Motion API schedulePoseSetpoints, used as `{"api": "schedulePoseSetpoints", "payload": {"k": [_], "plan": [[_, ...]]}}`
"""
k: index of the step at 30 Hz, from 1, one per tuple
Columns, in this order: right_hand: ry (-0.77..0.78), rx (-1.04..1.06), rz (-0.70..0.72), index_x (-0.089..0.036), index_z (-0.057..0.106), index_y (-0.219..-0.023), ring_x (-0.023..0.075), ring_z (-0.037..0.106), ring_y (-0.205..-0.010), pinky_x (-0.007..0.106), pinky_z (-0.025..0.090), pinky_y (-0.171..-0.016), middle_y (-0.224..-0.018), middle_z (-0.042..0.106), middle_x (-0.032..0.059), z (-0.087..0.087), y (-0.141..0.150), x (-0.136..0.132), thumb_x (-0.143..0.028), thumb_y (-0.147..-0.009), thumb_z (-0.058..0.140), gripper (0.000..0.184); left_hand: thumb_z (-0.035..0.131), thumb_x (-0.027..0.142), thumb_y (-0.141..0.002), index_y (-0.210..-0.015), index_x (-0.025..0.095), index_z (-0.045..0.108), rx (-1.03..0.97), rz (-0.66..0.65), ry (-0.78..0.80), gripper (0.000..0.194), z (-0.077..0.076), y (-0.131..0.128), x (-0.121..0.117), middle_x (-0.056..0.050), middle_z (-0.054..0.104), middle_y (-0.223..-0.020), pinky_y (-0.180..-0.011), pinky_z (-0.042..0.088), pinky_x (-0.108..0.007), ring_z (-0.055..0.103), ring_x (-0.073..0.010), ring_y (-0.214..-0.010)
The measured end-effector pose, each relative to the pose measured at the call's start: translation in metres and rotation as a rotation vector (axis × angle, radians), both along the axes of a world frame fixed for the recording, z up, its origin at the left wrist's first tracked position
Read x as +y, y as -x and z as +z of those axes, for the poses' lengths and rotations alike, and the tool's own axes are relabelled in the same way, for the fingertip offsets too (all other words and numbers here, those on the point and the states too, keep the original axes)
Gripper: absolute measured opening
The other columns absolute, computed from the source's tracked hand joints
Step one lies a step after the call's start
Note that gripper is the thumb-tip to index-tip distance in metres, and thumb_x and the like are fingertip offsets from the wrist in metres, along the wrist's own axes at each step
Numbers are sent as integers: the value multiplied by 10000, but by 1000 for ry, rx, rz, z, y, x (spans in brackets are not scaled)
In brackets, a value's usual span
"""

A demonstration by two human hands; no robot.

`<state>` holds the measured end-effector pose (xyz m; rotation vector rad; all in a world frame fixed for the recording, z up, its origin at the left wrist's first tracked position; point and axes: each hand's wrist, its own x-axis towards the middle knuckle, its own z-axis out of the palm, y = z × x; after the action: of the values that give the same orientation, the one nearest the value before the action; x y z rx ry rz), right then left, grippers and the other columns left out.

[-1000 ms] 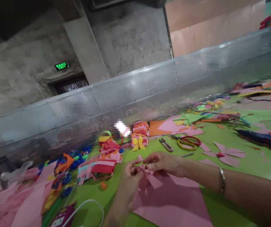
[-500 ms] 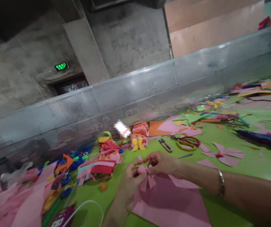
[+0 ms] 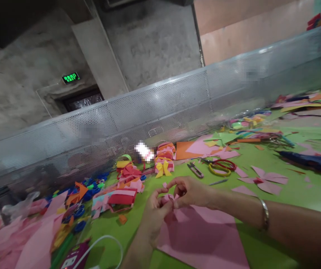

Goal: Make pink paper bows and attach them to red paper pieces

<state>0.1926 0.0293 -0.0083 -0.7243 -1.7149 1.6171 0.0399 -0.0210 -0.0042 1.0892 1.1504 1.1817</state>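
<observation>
Between my two hands is a small folded pink paper piece, mostly covered by the fingers. My left hand grips it from the left, its thumb pressed against the paper. Fingers of my right hand pinch the same piece from the other side. Below them a large pink sheet lies flat on the green table. Just past the right hand are thread snips and scissors with red and yellow handles. A pink paper flower with a red centre lies by my right forearm.
Folded paper bows and red-and-pink pieces stand beyond my hands. Pink paper scraps and a white cable are at left. A blue glue gun lies at right. A perforated metal panel borders the table.
The pink piece's lower flaps, hanging below the fingers before, are now drawn up or turned and mostly hidden. Both hands stay in nearly the same place.
</observation>
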Motion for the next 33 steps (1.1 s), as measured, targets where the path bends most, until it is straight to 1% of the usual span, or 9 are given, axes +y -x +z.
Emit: {"api": "schedulePoseSetpoints", "payload": {"k": [3, 8, 12, 15, 21, 25, 29, 31, 33], "plan": [[38, 47, 34, -133, 579, -1006, 55, 464, -547, 198, 360, -546, -618, 540, -65, 1, -2, 3, -169, -574, 733, 460, 780, 276, -550, -929, 181, 485, 22, 26, -25, 489, -3, 1, 1, 62, 568, -554, -440, 379, -193, 499, -83, -431], [10, -8, -91, -138, 564, -983, 89, 538, -634, 220, 395, -566, -746, 596, 5, 3, -7, 6, -357, -710, 664, 364, 770, 242, -536, -854, 180, 508, 35, 125, -57, 416, -6, 6, 5, 70, 541, -520, -436, 379, -192, 482, -77, -407], [14, -53, -49, -141, 513, -1096, 65, 489, -548, 189, 345, -483, -686, 560, -46, -3, -2, 3, -159, -597, 703, 534, 781, 222, -506, -783, 159, 555, 67, 207, -44, 363, -6, 5, 6, 29, 589, -579, -482, 382, -189, 520, -83, -479], [-7, -92, -103, -131, 524, -1103, 47, 414, -456, 180, 284, -419, -575, 482, -93, -9, 4, 2, -49, -569, 601, 546, 787, 227, -499, -805, 156, 587, 49, 205, -17, 372, -4, 2, 5, 24, 588, -610, -522, 393, -200, 519, -83, -518], [60, -28, -93, -123, 561, -1047, 50, 421, -473, 177, 291, -404, -607, 490, -75, -6, 5, 0, -60, -549, 527, 503, 746, 207, -547, -882, 159, 625, -56, 69, 74, 359, 4, -3, -2, 13, 577, -697, -589, 395, -223, 516, -85, -575], [85, -23, -72, -140, 591, -976, 52, 413, -480, 180, 296, -410, -592, 476, -77, 0, 5, -3, -75, -536, 535, 448, 673, 131, -524, -852, 159, 625, -117, 65, 120, 333, 13, -4, -4, 18, 574, -670, -574, 373, -223, 501, -85, -552], [69, -18, -95, -149, 598, -888, 47, 406, -473, 174, 286, -411, -564, 473, -81, -1, 5, -3, -61, -529, 555, 373, 585, 209, -572, -863, 162, 612, -169, 64, 184, 296, 19, -4, -6, 23, 553, -567, -544, 370, -231, 498, -111, -525], [71, -12, -90, -150, 598, -858, 47, 401, -459, 173, 274, -398, -544, 465, -86, -3, 4, -1, -56, -531, 551, 343, 574, 249, -614, -886, 164, 607, -163, 64, 183, 287, 20, -4, -6, 16, 578, -604, -557, 391, -236, 513, -118, -545], [69, -5, -67, -148, 599, -826, 46, 389, -430, 174, 266, -381, -516, 458, -91, -5, 4, 0, -53, -535, 537, 312, 610, 195, -593, -919, 171, 603, -102, 70, 166, 327, 19, -5, -6, 23, 591, -645, -569, 404, -230, 521, -112, -562]]}}
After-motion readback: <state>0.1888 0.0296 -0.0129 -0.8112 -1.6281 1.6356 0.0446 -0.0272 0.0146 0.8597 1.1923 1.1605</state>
